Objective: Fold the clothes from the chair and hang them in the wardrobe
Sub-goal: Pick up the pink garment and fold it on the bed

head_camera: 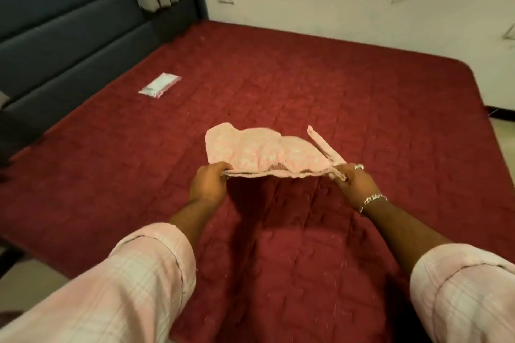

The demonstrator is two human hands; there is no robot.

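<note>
The bed (362, 97) in front of me is covered edge to edge in a deep red quilted mattress cover, stitched in squares, with bits of pale lint and thread scattered over the near part. Its far right corner is rounded and sits close to the white wall. Along the left side runs a dark padded headboard (64, 33) in horizontal panels. Only one thing plainly lies flat on the cover — a small clear plastic packet (159, 85) with a red edge, far left, near the headboard and well apart from anything else. Pale floor (25, 281) shows past the near left edge.
</note>
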